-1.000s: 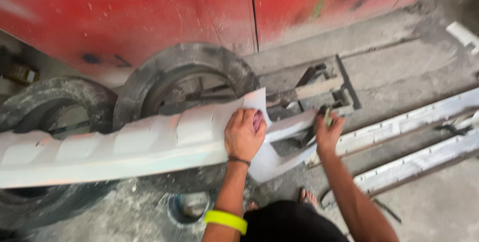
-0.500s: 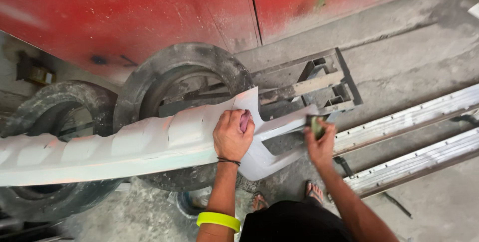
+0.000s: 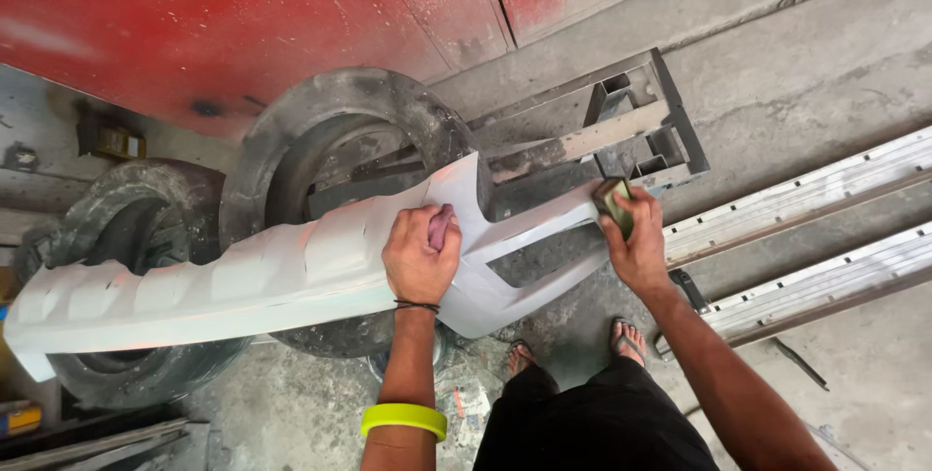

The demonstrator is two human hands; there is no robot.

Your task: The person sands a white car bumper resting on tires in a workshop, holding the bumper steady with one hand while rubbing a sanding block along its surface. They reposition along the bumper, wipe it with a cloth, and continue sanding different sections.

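Observation:
A long pale grey car bumper part lies across two old tyres. My left hand presses on its top near the right end, with a small reddish piece under the fingers. A yellow-green band sits on that forearm. My right hand holds a small dark sanding block against the bumper's right tip. My feet in sandals stand on the dusty floor below.
Two worn tyres lie under the bumper. A grey metal frame sits behind. Red panels stand at the back. Two long metal rails lie on the concrete at right. Small clutter sits at far left.
My right hand has shifted slightly up and left along the bumper's right tip with the block. My left hand stays pressed on the bumper. The view has tilted a little.

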